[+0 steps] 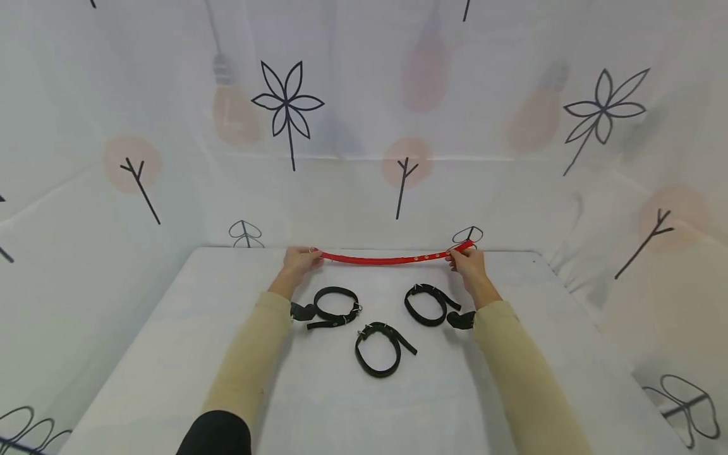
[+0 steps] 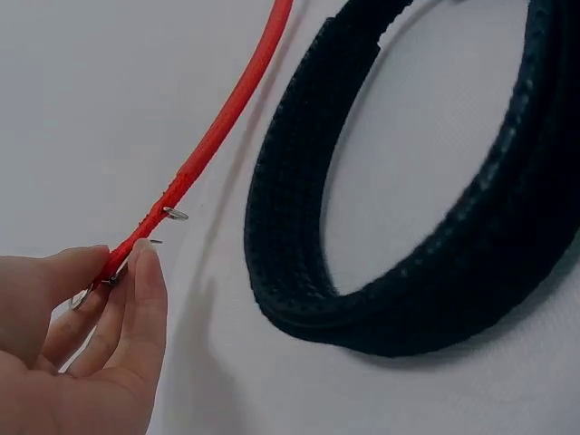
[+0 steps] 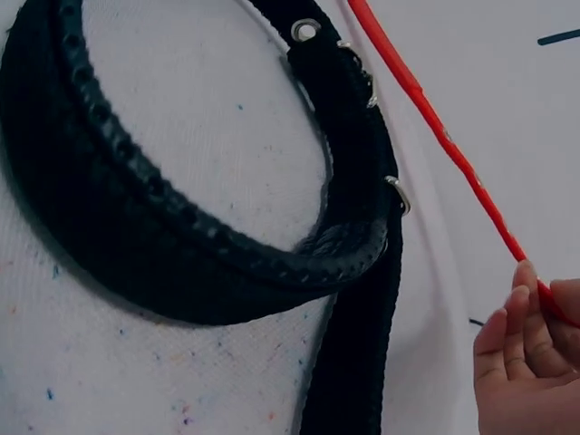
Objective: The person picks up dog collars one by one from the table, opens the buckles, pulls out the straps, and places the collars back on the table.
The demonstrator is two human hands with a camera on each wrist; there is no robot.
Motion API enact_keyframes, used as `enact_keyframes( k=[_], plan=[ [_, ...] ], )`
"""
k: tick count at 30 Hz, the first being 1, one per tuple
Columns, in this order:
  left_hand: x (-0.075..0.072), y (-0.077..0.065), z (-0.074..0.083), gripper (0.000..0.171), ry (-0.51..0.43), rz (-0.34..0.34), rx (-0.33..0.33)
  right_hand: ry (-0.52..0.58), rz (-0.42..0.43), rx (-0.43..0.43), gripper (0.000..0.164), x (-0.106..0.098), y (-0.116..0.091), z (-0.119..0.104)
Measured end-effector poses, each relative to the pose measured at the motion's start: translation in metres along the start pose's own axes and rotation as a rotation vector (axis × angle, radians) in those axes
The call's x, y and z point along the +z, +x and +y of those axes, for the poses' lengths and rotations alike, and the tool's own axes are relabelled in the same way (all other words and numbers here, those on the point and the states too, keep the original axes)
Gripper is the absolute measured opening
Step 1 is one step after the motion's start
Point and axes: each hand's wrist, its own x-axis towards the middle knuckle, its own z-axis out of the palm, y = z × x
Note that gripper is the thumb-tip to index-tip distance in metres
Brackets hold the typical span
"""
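Both hands hold a red collar [image 1: 378, 260] stretched out nearly straight above the far edge of the table. My left hand [image 1: 299, 262] pinches its buckle end; in the left wrist view a small metal ring and part of the buckle show beside the fingertips. The right hand [image 1: 469, 265] grips the other end, where a row of metal eyelets runs along the strap and a short tip sticks out past the fingers. Nearest the left wrist lies a black collar [image 1: 335, 311], fastened in a loop. Close to the right wrist is another looped black collar [image 1: 425, 305].
A third looped black collar [image 1: 378, 351] lies nearer the front, between the forearms. All three rest on a white-covered table [image 1: 364, 417]. Behind it hangs a white curtain [image 1: 352, 202] printed with leaves and bulbs. Dark wrist cameras [image 1: 303, 311] sit at both cuffs.
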Motion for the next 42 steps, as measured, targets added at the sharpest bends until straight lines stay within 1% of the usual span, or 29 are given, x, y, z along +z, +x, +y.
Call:
enact_keyframes(
  k=[3, 6, 9, 11, 12, 16, 18, 19, 24, 28, 32, 36, 40, 42],
  plan=[
    [0.001, 0.001, -0.006, 0.048, 0.007, -0.006, 0.012, 0.002, -0.038, 0.039, 0.036, -0.001, 0.001, 0.003],
    [0.000, 0.000, -0.008, 0.046, -0.010, -0.022, 0.016, -0.023, -0.084, 0.075, 0.040, -0.006, 0.002, 0.006],
    [-0.003, -0.001, -0.008, 0.044, -0.008, -0.033, 0.012, -0.075, -0.130, 0.072, 0.044, -0.012, 0.002, 0.006],
    [-0.006, -0.001, -0.007, 0.043, 0.033, -0.035, 0.008, -0.126, -0.146, 0.056, 0.047, -0.018, 0.001, 0.005],
    [-0.008, -0.002, -0.006, 0.043, 0.070, -0.037, 0.007, -0.154, -0.152, 0.047, 0.048, -0.021, 0.001, 0.004],
    [-0.018, -0.005, -0.002, 0.041, 0.259, -0.031, 0.028, -0.265, -0.184, 0.016, 0.051, -0.034, -0.003, 0.001],
    [-0.023, -0.009, 0.001, 0.041, 0.328, -0.035, 0.060, -0.314, -0.206, 0.006, 0.051, -0.039, -0.006, -0.001],
    [-0.025, -0.011, 0.002, 0.040, 0.345, -0.037, 0.078, -0.336, -0.221, -0.001, 0.051, -0.041, -0.008, -0.002],
    [-0.032, -0.027, 0.008, 0.039, 0.367, -0.089, 0.165, -0.405, -0.279, -0.021, 0.052, -0.051, -0.018, -0.005],
    [-0.035, -0.033, 0.009, 0.039, 0.413, -0.128, 0.216, -0.445, -0.322, -0.064, 0.054, -0.059, -0.025, -0.008],
    [-0.036, -0.036, 0.008, 0.037, 0.468, -0.159, 0.280, -0.478, -0.351, -0.104, 0.054, -0.064, -0.030, -0.009],
    [-0.037, -0.041, 0.004, 0.036, 0.543, -0.183, 0.316, -0.503, -0.374, -0.116, 0.053, -0.067, -0.035, -0.008],
    [-0.037, -0.045, -0.001, 0.038, 0.651, -0.183, 0.353, -0.529, -0.391, -0.126, 0.055, -0.067, -0.041, -0.006],
    [-0.035, -0.047, -0.003, 0.037, 0.683, -0.185, 0.385, -0.545, -0.400, -0.139, 0.055, -0.067, -0.045, -0.006]
  ],
)
